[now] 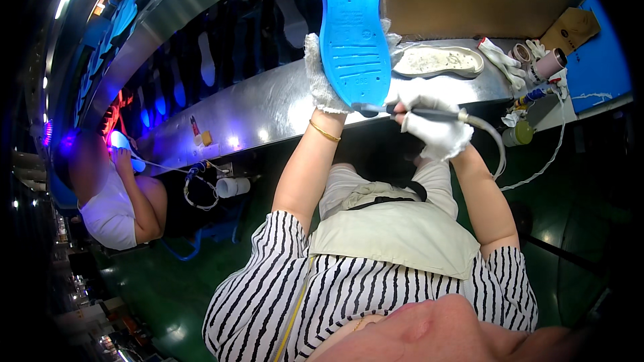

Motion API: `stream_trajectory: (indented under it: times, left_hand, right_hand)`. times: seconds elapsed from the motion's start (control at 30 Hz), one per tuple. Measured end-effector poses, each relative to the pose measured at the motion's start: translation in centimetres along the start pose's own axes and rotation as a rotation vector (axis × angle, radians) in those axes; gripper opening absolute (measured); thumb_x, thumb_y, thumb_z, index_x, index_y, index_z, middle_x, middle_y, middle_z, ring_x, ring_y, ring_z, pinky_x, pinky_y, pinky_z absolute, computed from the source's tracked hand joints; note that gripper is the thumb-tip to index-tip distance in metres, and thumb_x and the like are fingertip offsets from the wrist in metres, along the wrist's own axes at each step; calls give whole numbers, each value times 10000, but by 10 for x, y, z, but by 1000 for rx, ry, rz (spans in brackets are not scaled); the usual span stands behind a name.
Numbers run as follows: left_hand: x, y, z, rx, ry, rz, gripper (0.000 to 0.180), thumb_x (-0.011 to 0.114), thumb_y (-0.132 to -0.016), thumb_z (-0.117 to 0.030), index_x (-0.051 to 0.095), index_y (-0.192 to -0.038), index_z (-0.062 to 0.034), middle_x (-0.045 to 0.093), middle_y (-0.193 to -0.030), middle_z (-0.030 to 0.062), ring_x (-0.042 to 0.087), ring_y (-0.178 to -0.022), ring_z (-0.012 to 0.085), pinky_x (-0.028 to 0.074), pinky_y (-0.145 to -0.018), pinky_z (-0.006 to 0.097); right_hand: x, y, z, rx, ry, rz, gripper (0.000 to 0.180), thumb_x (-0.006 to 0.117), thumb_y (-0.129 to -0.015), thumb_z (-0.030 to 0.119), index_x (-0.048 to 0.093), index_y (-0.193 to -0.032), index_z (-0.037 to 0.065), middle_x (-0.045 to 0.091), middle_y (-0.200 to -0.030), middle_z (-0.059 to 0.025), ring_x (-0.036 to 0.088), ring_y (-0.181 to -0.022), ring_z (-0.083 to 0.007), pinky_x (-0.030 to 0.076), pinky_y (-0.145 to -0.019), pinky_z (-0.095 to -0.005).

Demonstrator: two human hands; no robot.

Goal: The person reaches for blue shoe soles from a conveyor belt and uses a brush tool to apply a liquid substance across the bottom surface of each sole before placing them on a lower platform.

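Both forearms are bare and reach forward. Left forearm (302, 167) rises, tilting slightly right; gloved left grip (322, 80) is raised and clasping, its middle hidden. Right forearm (484, 194) slants up-left; gloved right grip (433, 127) sits lower, fingers curled, bare fingertips leftward.

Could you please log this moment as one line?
left hand: holding blue sole | right hand: holding hosed tool, tip by sole's lower end, contact unclear | metal bench: white sole, right of blue sole
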State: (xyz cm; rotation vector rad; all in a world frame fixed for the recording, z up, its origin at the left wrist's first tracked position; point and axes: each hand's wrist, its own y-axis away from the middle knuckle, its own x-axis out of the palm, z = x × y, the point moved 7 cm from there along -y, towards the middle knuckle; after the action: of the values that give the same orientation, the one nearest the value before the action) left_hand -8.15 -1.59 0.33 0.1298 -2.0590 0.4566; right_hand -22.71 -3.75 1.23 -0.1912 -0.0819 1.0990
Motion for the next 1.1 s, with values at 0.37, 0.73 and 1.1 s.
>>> stream_trajectory:
  times: [0.37,0.73,1.1]
  left_hand:
    - [18,-4,-8,-117,157,127,868,407,-781,-696,277,-1406,-108,345,-1383,220,409,-1226,398,372,-1005,494]
    - [0,-8,12,-430,-1,-17,702,406,-889,-527,372,-1318,28,480,-1240,274,558,-1058,387,488,-873,487]
    - [-33,1,22,-585,-367,-343,476,586,-838,-434,585,-1091,-32,632,-977,175,637,-775,253,555,-679,352]
  right_hand:
    - [-6,16,-31,47,-349,-59,147,654,-764,6,577,-889,19,603,-838,-59,594,-785,-134,486,-695,-260]
    - [5,-14,8,-173,211,128,183,624,-659,-40,580,-813,48,606,-913,-55,562,-817,-129,479,-761,-279]
    - [-7,-27,5,132,48,224,158,614,-642,-44,561,-768,35,623,-942,-82,581,-907,-168,479,-812,-302]
